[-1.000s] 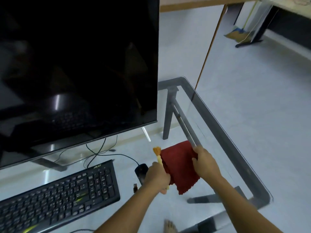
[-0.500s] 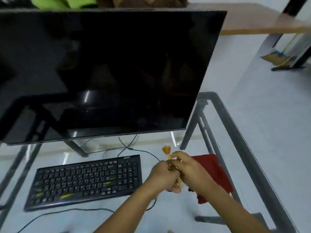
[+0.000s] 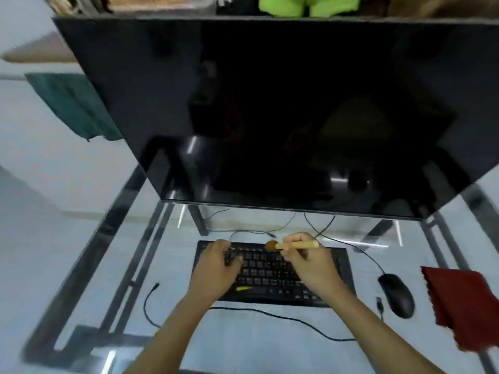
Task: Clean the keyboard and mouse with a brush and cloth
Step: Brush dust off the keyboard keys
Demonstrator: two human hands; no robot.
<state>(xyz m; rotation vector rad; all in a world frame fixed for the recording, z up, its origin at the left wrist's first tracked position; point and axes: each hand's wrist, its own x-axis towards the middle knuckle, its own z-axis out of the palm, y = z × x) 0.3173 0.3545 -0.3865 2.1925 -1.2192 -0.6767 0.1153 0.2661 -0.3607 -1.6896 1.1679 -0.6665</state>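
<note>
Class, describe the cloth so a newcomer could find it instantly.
Start at the big dark monitor on the glass desk. Below it lies the keyboard, with the mouse to its right. Right of the mouse lies the cloth, the only red, soft item.

There was one black keyboard [image 3: 272, 273] at the lower middle of the frame, and one black mouse [image 3: 396, 295] at the lower right. One brush [image 3: 290, 245] with a pale wooden handle showed above the keyboard's upper edge. One red cloth [image 3: 467, 303] lay at the far right edge. One large dark monitor [image 3: 270, 117] filled the upper half. Two bare hands were in view: one left hand [image 3: 216, 268] and one right hand [image 3: 310, 263], each with one forearm running up from the bottom edge. One glass surface [image 3: 243, 341] carried the things. One dark green cloth [image 3: 73, 106] hung at the upper left. Several thin black cables crossed the surface; their exact number could not be told.
</note>
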